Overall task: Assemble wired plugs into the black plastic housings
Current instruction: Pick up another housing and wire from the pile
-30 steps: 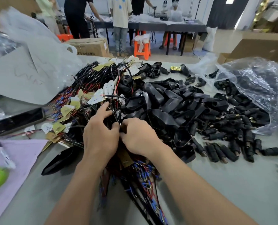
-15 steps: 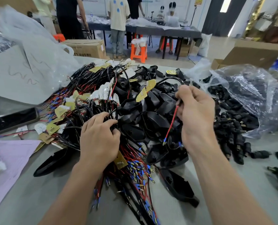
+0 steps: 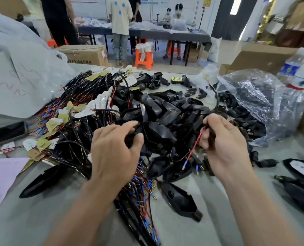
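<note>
A heap of black plastic housings (image 3: 158,132) fills the table's middle. Left of it lies a tangle of black and red wires (image 3: 76,121) with blue terminals and paper tags. Small black plugs (image 3: 245,112) spill from a clear plastic bag (image 3: 265,96) on the right. My right hand (image 3: 224,144) pinches a wired lead; its red wire (image 3: 194,150) hangs down to a blue terminal, and a black wire rises behind the hand. My left hand (image 3: 115,150) curls its fingers and thumb around a black housing at the heap's near edge. One open housing (image 3: 181,199) lies alone near me.
Purple paper (image 3: 2,174) lies at the near left, with a dark flat device (image 3: 5,132) behind it. A white plastic bag (image 3: 23,68) stands at the left. A water bottle (image 3: 293,64) and cardboard boxes (image 3: 265,57) are at the right. People work at a far table.
My left hand has left the wire tangle and moved right onto the housing heap. My right hand has drawn the lead down and nearer to me.
</note>
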Available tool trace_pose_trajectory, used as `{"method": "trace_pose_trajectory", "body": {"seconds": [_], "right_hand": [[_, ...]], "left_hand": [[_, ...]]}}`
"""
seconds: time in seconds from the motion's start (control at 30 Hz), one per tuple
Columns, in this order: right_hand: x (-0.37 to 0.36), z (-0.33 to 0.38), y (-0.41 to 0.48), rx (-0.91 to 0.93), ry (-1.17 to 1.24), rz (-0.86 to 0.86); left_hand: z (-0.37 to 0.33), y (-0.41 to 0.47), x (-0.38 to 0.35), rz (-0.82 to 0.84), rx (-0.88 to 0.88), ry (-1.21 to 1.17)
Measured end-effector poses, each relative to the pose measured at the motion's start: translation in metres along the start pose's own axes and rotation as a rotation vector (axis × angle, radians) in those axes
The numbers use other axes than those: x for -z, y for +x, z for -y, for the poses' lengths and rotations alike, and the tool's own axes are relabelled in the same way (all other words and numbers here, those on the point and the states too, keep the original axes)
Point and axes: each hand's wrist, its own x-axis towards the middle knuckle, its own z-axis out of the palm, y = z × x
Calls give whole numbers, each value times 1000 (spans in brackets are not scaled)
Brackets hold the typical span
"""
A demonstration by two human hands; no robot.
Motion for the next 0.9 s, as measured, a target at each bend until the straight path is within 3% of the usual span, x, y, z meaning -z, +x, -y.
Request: {"method": "trace_pose_trajectory", "body": {"seconds": [0.07, 0.17, 0.23, 0.33, 0.5, 0.9], "right_hand": [[11, -4, -3, -1, -13, 19], [20, -9, -4, 44, -28, 46], [26, -9, -6, 93, -29, 50], [38, 0, -7, 167, -61, 13], [44, -2, -5, 190, -121, 39], [30, -20, -10, 2, -128, 221]], "left_hand": [[-29, -4, -9, 140, -46, -116], [-65, -9, -35, 484, -40, -318], [-77, -11, -50, 563, -86, -450], [-69, -14, -57, 479, -19, -638], [-51, -21, -61, 317, 26, -535], [-48, -14, -58, 404, -6, -566]]}}
